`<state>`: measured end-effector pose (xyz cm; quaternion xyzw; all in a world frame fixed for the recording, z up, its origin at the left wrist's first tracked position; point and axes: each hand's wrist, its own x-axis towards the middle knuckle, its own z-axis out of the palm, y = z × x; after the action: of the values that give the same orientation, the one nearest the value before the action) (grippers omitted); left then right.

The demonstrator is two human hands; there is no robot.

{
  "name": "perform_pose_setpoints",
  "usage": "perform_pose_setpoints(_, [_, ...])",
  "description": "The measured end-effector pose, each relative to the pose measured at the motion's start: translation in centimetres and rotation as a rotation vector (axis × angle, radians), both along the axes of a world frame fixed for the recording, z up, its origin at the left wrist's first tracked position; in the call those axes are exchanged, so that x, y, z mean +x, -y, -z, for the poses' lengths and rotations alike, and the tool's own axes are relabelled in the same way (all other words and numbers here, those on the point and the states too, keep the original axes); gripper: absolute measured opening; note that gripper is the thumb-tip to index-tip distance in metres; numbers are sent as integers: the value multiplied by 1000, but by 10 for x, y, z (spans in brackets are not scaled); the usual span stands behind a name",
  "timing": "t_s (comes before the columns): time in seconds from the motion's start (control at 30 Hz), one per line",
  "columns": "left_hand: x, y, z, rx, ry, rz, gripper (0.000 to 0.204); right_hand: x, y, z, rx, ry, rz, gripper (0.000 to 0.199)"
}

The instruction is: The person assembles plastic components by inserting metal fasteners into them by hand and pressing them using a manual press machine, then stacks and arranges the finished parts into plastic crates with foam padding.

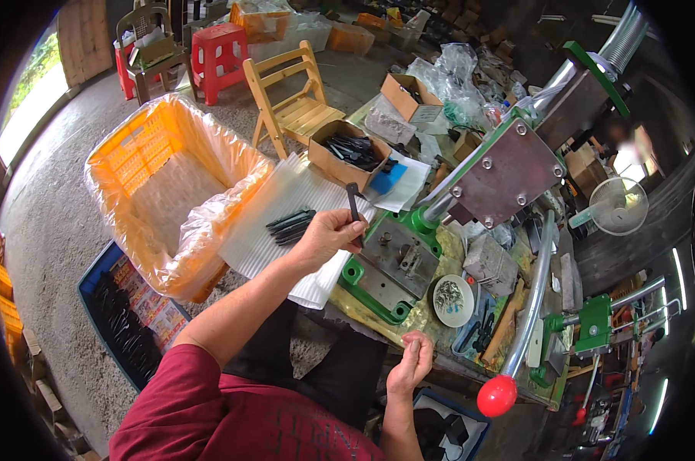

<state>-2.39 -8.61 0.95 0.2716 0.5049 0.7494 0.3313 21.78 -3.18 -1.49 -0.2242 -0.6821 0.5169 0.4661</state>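
My left hand [330,237] grips a slim black part [353,201] with a rounded upper end, held upright beside the green press base [393,265]. Several similar black parts [291,226] lie on the white corrugated sheet [259,250] just left of that hand. Closer to me, my right hand [410,364] is raised near the bench's front edge, its thumb pressed to curled fingers; whatever they pinch is too small or hidden. A white bowl of small metal pieces [451,300] stands between that hand and the press. The steel plate on the press base carries a small metal fixture [409,260].
The press lever with its red ball [498,395] juts toward me on the right. A plastic-lined orange crate [201,265] and a blue tray of black parts [121,307] lie left. A cardboard box of black parts [355,146] sits behind; a wooden chair [293,100] stands beyond.
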Motion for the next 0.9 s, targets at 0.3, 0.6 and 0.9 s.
perform_pose_setpoints(0.3, [-55, 58, -1, -753, -1135, -291, 22, 9, -47, 15, 529, 402, 144, 17])
perform_pose_setpoints(0.6, [-73, 66, 18, -1110, -1158, -149, 21, 13, -67, 31, 531, 513, 133, 15])
perform_pose_setpoints(0.9, [-87, 62, 38, -1090, -1181, -93, 21, 9, -71, 42, 564, 561, 150, 14])
